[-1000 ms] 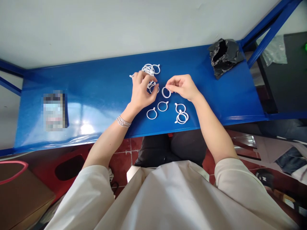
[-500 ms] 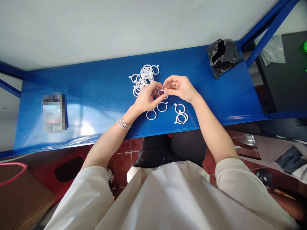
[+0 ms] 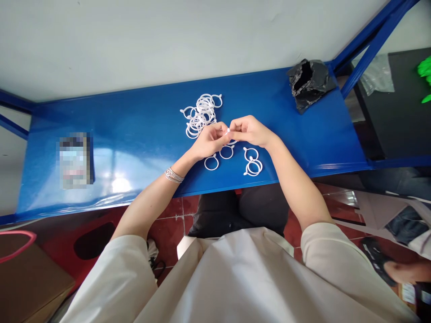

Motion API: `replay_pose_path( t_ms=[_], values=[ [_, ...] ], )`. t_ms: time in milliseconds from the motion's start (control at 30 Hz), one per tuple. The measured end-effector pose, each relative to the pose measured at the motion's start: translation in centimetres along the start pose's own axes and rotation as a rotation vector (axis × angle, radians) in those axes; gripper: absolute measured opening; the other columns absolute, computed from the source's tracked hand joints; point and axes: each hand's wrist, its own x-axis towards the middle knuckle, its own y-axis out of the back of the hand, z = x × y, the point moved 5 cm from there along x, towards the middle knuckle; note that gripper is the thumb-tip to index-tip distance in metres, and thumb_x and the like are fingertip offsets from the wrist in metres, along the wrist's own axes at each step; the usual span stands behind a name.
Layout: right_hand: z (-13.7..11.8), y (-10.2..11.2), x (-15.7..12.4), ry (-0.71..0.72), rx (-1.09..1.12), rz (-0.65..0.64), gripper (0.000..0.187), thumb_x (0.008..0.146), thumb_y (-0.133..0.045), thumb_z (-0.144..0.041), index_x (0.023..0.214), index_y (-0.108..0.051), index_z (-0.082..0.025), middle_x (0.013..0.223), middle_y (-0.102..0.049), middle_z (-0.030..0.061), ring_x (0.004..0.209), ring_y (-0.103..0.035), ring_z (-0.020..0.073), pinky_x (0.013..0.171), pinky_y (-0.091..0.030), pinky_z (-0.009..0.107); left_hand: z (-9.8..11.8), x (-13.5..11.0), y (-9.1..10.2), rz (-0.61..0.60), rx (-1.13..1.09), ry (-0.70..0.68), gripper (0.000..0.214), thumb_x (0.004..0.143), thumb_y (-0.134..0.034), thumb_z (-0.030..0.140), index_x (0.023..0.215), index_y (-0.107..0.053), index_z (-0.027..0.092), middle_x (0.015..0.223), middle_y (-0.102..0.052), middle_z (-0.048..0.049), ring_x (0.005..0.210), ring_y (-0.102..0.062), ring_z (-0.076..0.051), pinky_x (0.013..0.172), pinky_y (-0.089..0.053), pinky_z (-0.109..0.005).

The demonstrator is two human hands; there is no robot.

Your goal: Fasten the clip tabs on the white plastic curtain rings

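Head view: left grip [image 3: 210,140] and right grip [image 3: 251,132] meet at the fingertips, both closed on a white plastic ring [image 3: 228,131]. The ring is mostly hidden, so its axis cannot be determined; neither hand is nearer. A ring pile [image 3: 201,115] lies just beyond the left grip, and loose rings [image 3: 226,152] lie just below the hands, near the front edge of the blue shelf [image 3: 141,116]. The shelf extends well past both hands, toward a black bag [image 3: 310,85] on the right.
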Motion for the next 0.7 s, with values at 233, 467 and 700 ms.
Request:
replay_pose_path(
  t_ms=[233,467,700],
  values=[
    [0.0,-1.4,0.2,-0.018,0.097,-0.073,0.074,0.078,-0.096,-0.079,0.065,-0.054,-0.019,0.057,-0.04,-0.0088,0.052,-0.034,0.0051,0.047,-0.026,0.023,0.7,-0.3,-0.3,-0.048,-0.066,0.076,0.056,0.088,-0.093,0.057,0.075,-0.052,0.022,0.057,-0.039,0.0084,0.046,-0.031,-0.004,0.045,-0.027,-0.023],
    [0.3,-1.7,0.5,0.024,0.165,-0.044,0.083,0.074,-0.098,-0.079,0.059,-0.038,-0.023,0.053,-0.028,-0.0118,0.048,-0.026,0.0034,0.043,-0.02,0.022,1.2,-0.2,-0.8,-0.026,-0.125,0.05,0.057,0.086,-0.089,0.05,0.065,-0.045,0.021,0.056,-0.032,0.0086,0.048,-0.028,-0.005,0.047,-0.028,-0.023],
    [0.7,-1.3,0.6,0.033,0.148,-0.027,0.077,0.079,-0.089,-0.087,0.065,-0.055,-0.02,0.053,-0.045,-0.0074,0.045,-0.04,0.0055,0.043,-0.029,0.022,1.0,-0.1,-0.4,-0.007,-0.136,0.063,0.068,0.087,-0.086,0.071,0.065,-0.045,0.022,0.057,-0.03,0.0081,0.049,-0.028,-0.006,0.048,-0.032,-0.025]
  ],
)
